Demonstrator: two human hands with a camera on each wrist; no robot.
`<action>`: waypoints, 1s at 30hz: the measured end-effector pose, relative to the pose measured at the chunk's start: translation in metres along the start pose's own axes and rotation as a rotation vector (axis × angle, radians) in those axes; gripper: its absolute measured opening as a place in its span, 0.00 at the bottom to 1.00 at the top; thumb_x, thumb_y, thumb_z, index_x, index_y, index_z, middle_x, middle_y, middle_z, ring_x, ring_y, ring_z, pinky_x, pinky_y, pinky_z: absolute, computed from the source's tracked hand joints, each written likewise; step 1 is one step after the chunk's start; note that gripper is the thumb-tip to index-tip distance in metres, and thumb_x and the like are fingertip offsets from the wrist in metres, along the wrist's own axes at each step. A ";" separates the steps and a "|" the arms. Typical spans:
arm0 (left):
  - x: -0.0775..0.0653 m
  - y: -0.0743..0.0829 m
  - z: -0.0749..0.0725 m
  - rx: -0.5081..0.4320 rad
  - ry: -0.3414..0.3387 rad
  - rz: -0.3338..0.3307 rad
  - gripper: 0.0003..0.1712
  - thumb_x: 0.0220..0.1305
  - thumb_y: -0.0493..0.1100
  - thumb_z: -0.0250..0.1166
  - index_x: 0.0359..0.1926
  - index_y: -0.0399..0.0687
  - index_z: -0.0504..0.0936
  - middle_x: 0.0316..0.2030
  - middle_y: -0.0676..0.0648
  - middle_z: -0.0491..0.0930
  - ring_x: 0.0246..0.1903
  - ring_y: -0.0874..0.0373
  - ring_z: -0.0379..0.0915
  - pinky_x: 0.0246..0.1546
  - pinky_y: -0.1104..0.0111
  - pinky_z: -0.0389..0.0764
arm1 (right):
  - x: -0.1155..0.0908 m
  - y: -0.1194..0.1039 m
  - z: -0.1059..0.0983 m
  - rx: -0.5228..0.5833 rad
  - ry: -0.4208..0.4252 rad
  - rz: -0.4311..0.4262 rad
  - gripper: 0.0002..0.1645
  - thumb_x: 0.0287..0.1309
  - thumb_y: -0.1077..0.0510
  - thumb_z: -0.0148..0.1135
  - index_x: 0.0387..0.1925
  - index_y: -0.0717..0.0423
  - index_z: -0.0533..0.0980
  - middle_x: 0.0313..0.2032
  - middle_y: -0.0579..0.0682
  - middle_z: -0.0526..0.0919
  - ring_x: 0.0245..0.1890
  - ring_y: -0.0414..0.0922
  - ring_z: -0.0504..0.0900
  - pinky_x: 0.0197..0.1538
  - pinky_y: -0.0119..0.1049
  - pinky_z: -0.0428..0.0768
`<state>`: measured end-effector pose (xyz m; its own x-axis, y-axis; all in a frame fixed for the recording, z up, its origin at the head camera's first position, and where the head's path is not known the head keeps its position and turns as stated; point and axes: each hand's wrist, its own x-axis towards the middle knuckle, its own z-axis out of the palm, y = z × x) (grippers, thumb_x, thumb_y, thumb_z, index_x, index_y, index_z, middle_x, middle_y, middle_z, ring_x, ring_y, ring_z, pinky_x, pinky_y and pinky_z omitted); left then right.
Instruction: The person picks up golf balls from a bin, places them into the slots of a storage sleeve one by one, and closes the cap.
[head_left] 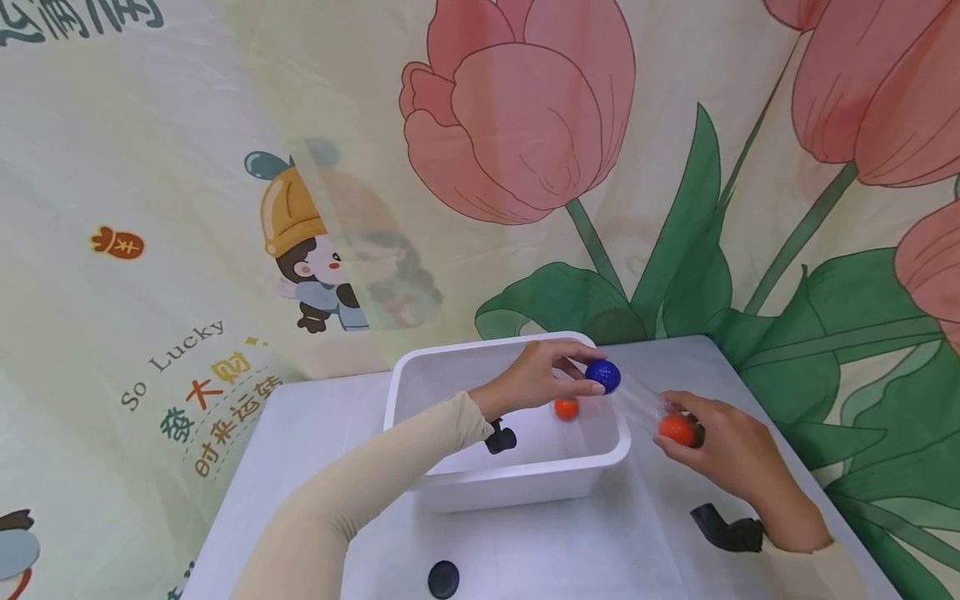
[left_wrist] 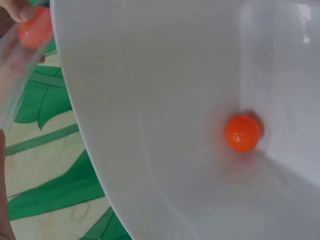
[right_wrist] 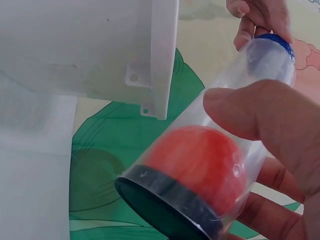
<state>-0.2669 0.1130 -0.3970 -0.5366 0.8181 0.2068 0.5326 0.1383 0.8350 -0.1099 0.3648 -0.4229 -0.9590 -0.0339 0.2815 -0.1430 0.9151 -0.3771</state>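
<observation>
My left hand (head_left: 536, 375) reaches over the white bin and pinches a blue ball (head_left: 603, 377) between thumb and fingers. The ball sits at the mouth of a clear plastic tube (head_left: 640, 398), overlapping its rim in the right wrist view. My right hand (head_left: 738, 450) grips the tube's lower part, beyond the bin's right side, with the tube tilted. Inside, an orange ball (right_wrist: 200, 160) rests against the black end cap (right_wrist: 170, 202). A second orange ball (left_wrist: 243, 133) lies on the bin floor near a corner.
The white plastic bin (head_left: 517, 492) stands on a pale table (head_left: 570, 554) against a printed floral cloth (head_left: 540, 108). A round black lid (head_left: 443, 579) lies in front of the bin. Black wrist devices (head_left: 727, 531) show at both wrists.
</observation>
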 end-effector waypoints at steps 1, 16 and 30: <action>0.000 0.001 0.001 0.003 -0.004 0.005 0.28 0.70 0.38 0.76 0.68 0.35 0.82 0.59 0.38 0.85 0.46 0.62 0.86 0.51 0.72 0.87 | 0.000 -0.001 0.000 0.001 0.003 -0.005 0.38 0.48 0.54 0.88 0.58 0.65 0.83 0.45 0.68 0.89 0.36 0.56 0.85 0.36 0.55 0.92; 0.000 0.007 0.007 0.005 -0.022 0.084 0.24 0.68 0.34 0.76 0.63 0.34 0.85 0.54 0.38 0.89 0.44 0.68 0.86 0.55 0.67 0.88 | 0.000 0.001 0.001 0.051 -0.007 -0.020 0.36 0.48 0.55 0.89 0.56 0.64 0.83 0.43 0.64 0.89 0.35 0.53 0.85 0.36 0.54 0.91; -0.005 -0.002 0.004 -0.026 0.022 0.022 0.25 0.66 0.34 0.78 0.63 0.37 0.86 0.54 0.38 0.87 0.46 0.67 0.86 0.48 0.71 0.89 | -0.002 0.003 0.002 0.066 0.002 -0.013 0.36 0.47 0.56 0.89 0.56 0.64 0.82 0.43 0.66 0.89 0.35 0.57 0.88 0.35 0.55 0.92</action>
<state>-0.2632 0.1109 -0.4015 -0.5398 0.8080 0.2361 0.5274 0.1060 0.8430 -0.1085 0.3671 -0.4265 -0.9565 -0.0447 0.2882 -0.1713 0.8859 -0.4310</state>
